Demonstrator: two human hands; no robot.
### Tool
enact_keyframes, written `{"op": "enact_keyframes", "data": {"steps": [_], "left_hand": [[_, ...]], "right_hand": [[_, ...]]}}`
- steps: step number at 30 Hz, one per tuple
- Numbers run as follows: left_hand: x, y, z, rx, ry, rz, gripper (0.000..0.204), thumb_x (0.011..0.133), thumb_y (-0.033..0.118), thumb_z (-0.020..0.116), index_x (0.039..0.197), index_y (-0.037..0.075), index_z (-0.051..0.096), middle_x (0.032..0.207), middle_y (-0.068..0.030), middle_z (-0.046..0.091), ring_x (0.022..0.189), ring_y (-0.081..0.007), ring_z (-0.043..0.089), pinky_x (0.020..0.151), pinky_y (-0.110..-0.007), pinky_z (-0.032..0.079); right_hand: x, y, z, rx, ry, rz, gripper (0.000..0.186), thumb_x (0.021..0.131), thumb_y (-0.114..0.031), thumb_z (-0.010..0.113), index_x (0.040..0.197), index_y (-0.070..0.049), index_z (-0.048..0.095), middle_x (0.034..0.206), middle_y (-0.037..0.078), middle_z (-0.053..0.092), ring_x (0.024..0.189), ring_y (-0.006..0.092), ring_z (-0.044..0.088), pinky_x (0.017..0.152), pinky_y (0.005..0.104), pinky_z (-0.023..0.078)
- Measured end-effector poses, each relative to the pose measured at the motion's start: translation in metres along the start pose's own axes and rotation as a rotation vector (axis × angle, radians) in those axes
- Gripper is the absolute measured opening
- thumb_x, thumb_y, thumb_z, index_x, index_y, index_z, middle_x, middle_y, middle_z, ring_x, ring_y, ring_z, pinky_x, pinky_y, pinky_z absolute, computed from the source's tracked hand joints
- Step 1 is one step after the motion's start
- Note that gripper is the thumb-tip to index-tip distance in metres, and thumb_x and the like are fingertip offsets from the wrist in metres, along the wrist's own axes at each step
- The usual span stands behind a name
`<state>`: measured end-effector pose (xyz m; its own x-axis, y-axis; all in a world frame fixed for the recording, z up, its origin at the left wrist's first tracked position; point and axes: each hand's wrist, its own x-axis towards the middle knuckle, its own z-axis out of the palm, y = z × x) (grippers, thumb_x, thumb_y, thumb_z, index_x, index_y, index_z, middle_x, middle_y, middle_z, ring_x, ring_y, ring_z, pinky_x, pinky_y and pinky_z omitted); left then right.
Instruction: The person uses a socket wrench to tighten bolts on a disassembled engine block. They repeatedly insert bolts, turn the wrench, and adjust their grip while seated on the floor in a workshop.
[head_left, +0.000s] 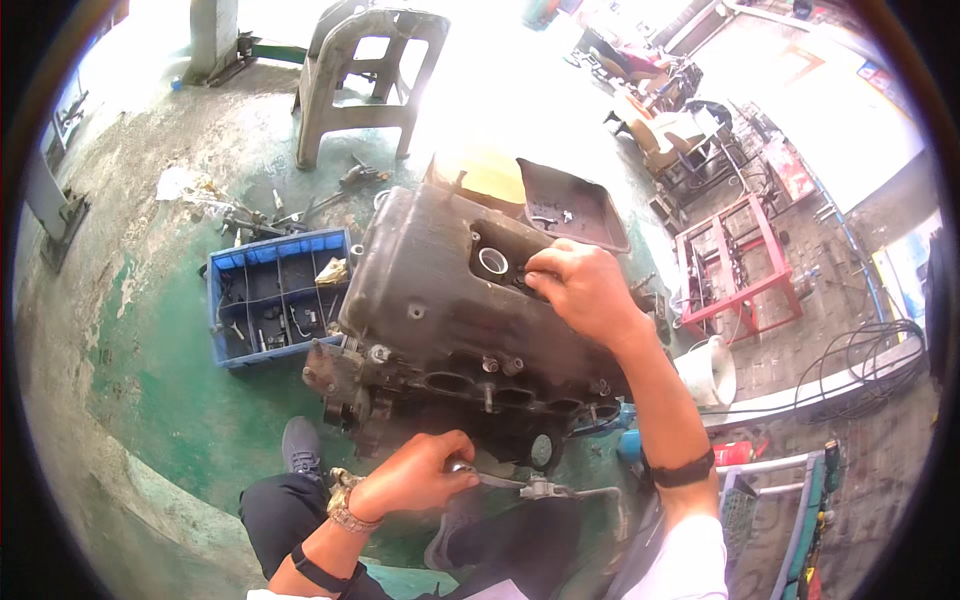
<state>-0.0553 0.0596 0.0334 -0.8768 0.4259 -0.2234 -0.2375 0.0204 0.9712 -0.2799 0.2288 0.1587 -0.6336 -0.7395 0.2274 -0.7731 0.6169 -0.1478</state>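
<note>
A dark, grimy engine point(420, 270) with a smooth top cover stands in front of me, a row of oval ports along its near side. Set in a recess of the cover is a pale ring around a round hole point(492, 261). My right hand point(585, 290) reaches over the cover, thumb and fingers pinched together at the recess's right side; what they grip is hidden. Low at the engine's near side, my left hand point(420, 475) curls round a metal piece with a shiny round end point(459, 465); most of it is covered by the fingers.
A blue divided crate point(214, 300) of small parts sits left on the green floor, loose parts point(275, 212) behind it. Beyond the engine are a dark tray point(612, 225) and a plastic stool point(375, 118). Rightward stand a red metal frame point(745, 312), a white bucket point(712, 370) and cables point(870, 360).
</note>
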Motion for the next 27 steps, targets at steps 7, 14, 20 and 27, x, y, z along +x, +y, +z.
{"op": "enact_keyframes", "data": {"steps": [7, 14, 20, 27], "left_hand": [[-0.007, -0.004, -0.014, 0.031, 0.087, 0.136, 0.024, 0.088, 0.008, 0.074, 0.103, -0.005, 0.060, 0.071, -0.0085, 0.067, 0.055, -0.0131, 0.065, 0.052, -0.029, 0.053], [-0.010, -0.004, -0.016, 0.004, 0.105, 0.153, 0.024, 0.089, 0.008, 0.073, 0.103, -0.005, 0.059, 0.070, -0.0082, 0.066, 0.055, -0.0132, 0.065, 0.051, -0.028, 0.053], [-0.007, -0.007, -0.014, 0.030, 0.128, 0.212, 0.024, 0.089, 0.009, 0.073, 0.102, -0.005, 0.059, 0.070, -0.0081, 0.066, 0.055, -0.0131, 0.066, 0.050, -0.028, 0.053], [-0.006, -0.008, -0.011, 0.002, 0.123, 0.189, 0.025, 0.089, 0.010, 0.074, 0.103, -0.005, 0.059, 0.072, -0.0084, 0.067, 0.055, -0.0131, 0.066, 0.050, -0.028, 0.053]], "right_hand": [[0.018, 0.013, 0.013, -0.179, -0.122, -0.133, 0.011, 0.083, -0.018, 0.076, 0.089, -0.009, 0.075, 0.083, 0.009, 0.066, 0.077, 0.0329, 0.066, 0.070, 0.0423, 0.052], [0.026, 0.013, 0.005, -0.284, -0.260, -0.221, 0.012, 0.084, -0.020, 0.074, 0.088, -0.009, 0.074, 0.084, 0.008, 0.065, 0.079, 0.0323, 0.066, 0.071, 0.0436, 0.052], [0.027, 0.010, 0.005, -0.302, -0.292, -0.190, 0.013, 0.084, -0.019, 0.074, 0.090, -0.008, 0.074, 0.085, 0.009, 0.065, 0.083, 0.0326, 0.066, 0.075, 0.0437, 0.052], [0.028, 0.009, 0.006, -0.323, -0.323, -0.150, 0.011, 0.084, -0.017, 0.073, 0.090, -0.008, 0.074, 0.087, 0.009, 0.065, 0.086, 0.0324, 0.066, 0.076, 0.0436, 0.052]]}}
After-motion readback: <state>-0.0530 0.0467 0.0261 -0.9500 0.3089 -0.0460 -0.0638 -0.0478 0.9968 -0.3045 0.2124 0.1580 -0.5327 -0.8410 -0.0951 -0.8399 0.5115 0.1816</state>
